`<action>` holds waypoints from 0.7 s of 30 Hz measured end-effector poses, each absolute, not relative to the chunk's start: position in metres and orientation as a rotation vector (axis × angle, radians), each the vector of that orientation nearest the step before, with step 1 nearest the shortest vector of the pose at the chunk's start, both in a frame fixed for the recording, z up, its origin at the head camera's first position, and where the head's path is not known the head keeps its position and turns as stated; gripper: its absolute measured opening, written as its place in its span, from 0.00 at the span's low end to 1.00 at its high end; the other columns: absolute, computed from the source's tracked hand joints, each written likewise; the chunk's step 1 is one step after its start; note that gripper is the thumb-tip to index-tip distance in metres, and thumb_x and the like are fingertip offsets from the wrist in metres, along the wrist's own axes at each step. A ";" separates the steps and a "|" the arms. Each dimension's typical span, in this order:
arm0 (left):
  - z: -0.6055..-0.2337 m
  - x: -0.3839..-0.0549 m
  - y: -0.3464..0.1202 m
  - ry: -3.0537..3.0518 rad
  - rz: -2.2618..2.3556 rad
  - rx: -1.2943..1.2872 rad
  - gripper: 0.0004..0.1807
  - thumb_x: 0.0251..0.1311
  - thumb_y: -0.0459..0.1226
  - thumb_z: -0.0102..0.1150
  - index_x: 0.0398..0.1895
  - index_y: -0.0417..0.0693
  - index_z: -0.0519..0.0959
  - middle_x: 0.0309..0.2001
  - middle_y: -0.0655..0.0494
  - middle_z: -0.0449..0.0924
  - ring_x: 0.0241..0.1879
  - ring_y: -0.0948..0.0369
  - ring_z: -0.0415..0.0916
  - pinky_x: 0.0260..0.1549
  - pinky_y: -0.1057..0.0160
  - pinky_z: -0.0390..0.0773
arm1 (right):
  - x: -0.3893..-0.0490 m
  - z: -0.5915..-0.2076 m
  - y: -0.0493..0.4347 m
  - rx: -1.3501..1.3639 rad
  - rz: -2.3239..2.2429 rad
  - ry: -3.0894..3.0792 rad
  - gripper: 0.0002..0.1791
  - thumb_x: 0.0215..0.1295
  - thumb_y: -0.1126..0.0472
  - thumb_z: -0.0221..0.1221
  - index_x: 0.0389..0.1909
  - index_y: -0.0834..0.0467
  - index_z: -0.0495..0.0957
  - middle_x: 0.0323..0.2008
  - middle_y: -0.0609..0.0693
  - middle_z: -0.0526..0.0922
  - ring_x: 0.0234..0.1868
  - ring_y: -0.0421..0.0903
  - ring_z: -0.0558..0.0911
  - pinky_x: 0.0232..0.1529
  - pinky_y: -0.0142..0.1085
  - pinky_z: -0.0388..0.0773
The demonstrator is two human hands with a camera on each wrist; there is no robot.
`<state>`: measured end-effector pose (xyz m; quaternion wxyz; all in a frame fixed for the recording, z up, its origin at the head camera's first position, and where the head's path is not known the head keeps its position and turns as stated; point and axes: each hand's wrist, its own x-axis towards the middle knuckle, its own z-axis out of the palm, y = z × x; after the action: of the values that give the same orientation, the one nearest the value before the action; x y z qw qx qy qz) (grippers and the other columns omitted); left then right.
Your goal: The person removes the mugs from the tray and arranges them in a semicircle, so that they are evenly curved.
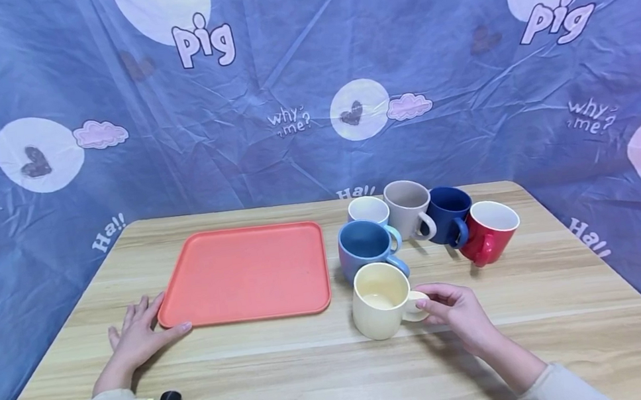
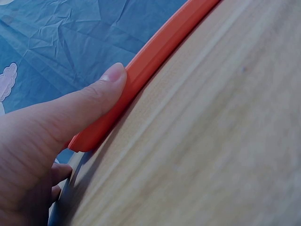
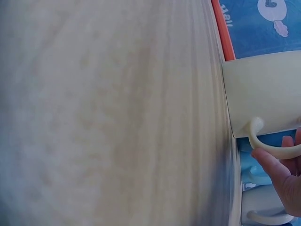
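My right hand [image 1: 457, 313] pinches the handle of a cream mug [image 1: 375, 313] between thumb and fingers. The mug stands upright, its handle pointing right. In the right wrist view, the thumb [image 3: 270, 165] presses against the handle's outer side. My left hand [image 1: 139, 336] rests at the near left corner of a flat red-orange tray [image 1: 246, 276]. Its fingers are spread along the left side, and the thumb [image 2: 106, 87] lies straight against the tray's front rim in the left wrist view.
Behind the cream mug stand a blue mug [image 1: 357, 255] and a white-lined light blue mug [image 1: 368, 211]. Farther right are a grey mug [image 1: 403, 213], a navy mug [image 1: 446, 221] and a red mug [image 1: 490, 239]. A blue printed cloth [image 1: 281, 71] hangs behind the wooden table [image 1: 296, 390].
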<state>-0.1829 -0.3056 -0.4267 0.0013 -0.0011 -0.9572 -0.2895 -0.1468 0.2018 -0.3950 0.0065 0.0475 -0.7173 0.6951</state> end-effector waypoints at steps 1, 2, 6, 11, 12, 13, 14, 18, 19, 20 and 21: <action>-0.427 -0.183 -0.306 -3.005 -0.909 -0.004 0.53 0.42 0.61 0.56 0.65 0.43 0.46 0.62 0.29 0.35 0.59 0.37 0.23 0.43 0.35 0.16 | -0.147 -0.395 0.202 0.150 2.180 -2.239 0.12 0.51 0.73 0.56 0.39 0.72 0.75 0.26 0.48 0.79 0.27 0.40 0.77 0.26 0.37 0.77; -0.427 -0.183 -0.306 -3.004 -0.910 -0.004 0.53 0.42 0.61 0.56 0.65 0.43 0.46 0.62 0.29 0.35 0.59 0.37 0.23 0.43 0.35 0.16 | -0.147 -0.396 0.203 0.158 2.184 -2.236 0.11 0.51 0.72 0.56 0.38 0.70 0.76 0.27 0.48 0.79 0.27 0.40 0.77 0.26 0.37 0.77; -0.427 -0.184 -0.307 -3.008 -0.912 -0.013 0.52 0.43 0.60 0.55 0.66 0.43 0.45 0.62 0.29 0.35 0.59 0.37 0.23 0.43 0.35 0.16 | -0.148 -0.396 0.203 0.149 2.167 -2.270 0.11 0.51 0.70 0.58 0.38 0.65 0.78 0.28 0.49 0.79 0.29 0.40 0.77 0.27 0.38 0.77; -0.426 -0.184 -0.309 -3.022 -0.917 -0.019 0.52 0.43 0.60 0.56 0.66 0.44 0.45 0.62 0.29 0.35 0.59 0.36 0.24 0.42 0.34 0.17 | -0.149 -0.393 0.203 0.222 2.065 -2.376 0.21 0.52 0.68 0.58 0.46 0.74 0.70 0.35 0.53 0.78 0.33 0.40 0.77 0.32 0.37 0.76; -0.425 -0.183 -0.309 -3.028 -0.918 -0.020 0.52 0.43 0.60 0.56 0.66 0.44 0.45 0.62 0.29 0.35 0.59 0.36 0.24 0.42 0.33 0.18 | -0.149 -0.393 0.204 0.247 2.053 -2.387 0.22 0.52 0.68 0.58 0.47 0.75 0.68 0.37 0.54 0.78 0.35 0.40 0.77 0.33 0.36 0.76; -0.424 -0.183 -0.309 -3.036 -0.920 -0.021 0.53 0.42 0.60 0.56 0.66 0.44 0.45 0.62 0.29 0.35 0.59 0.36 0.24 0.41 0.33 0.18 | -0.150 -0.393 0.206 0.289 2.035 -2.399 0.22 0.53 0.68 0.58 0.48 0.75 0.67 0.38 0.55 0.78 0.36 0.40 0.77 0.35 0.35 0.75; -0.423 -0.183 -0.309 -3.047 -0.920 -0.021 0.53 0.42 0.60 0.56 0.66 0.43 0.45 0.62 0.28 0.35 0.59 0.36 0.25 0.41 0.32 0.19 | -0.150 -0.393 0.208 0.321 2.018 -2.407 0.22 0.54 0.67 0.57 0.48 0.75 0.67 0.40 0.57 0.78 0.38 0.39 0.77 0.36 0.33 0.75; -0.417 -0.184 -0.310 -3.107 -0.897 -0.031 0.54 0.43 0.61 0.55 0.65 0.40 0.44 0.61 0.27 0.36 0.58 0.34 0.27 0.40 0.30 0.22 | -0.151 -0.386 0.214 0.354 1.945 -2.483 0.22 0.57 0.64 0.55 0.49 0.74 0.66 0.44 0.64 0.74 0.42 0.40 0.75 0.39 0.29 0.72; -0.414 -0.185 -0.310 -3.121 -0.878 -0.034 0.54 0.43 0.61 0.55 0.65 0.39 0.44 0.60 0.26 0.37 0.58 0.33 0.28 0.40 0.30 0.24 | -0.151 -0.383 0.215 0.355 1.906 -2.518 0.22 0.58 0.63 0.54 0.50 0.73 0.66 0.46 0.65 0.73 0.44 0.41 0.75 0.40 0.28 0.71; -0.412 -0.186 -0.310 -3.130 -0.855 -0.039 0.53 0.44 0.61 0.54 0.64 0.38 0.45 0.60 0.25 0.38 0.57 0.32 0.30 0.40 0.29 0.25 | -0.151 -0.379 0.217 0.339 1.869 -2.554 0.23 0.58 0.61 0.54 0.51 0.72 0.67 0.47 0.66 0.72 0.45 0.43 0.74 0.41 0.27 0.70; -0.408 -0.186 -0.310 -3.136 -0.826 -0.044 0.53 0.44 0.61 0.53 0.64 0.37 0.45 0.60 0.25 0.39 0.57 0.31 0.32 0.40 0.29 0.27 | -0.151 -0.375 0.218 0.333 1.834 -2.586 0.23 0.59 0.60 0.53 0.51 0.71 0.66 0.48 0.66 0.72 0.47 0.46 0.74 0.42 0.27 0.70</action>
<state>-0.1863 -0.3096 -0.4082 -0.0509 -0.0136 -0.9657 -0.2543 -0.1513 0.2177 -0.3745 -0.0231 0.1043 -0.8111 0.5751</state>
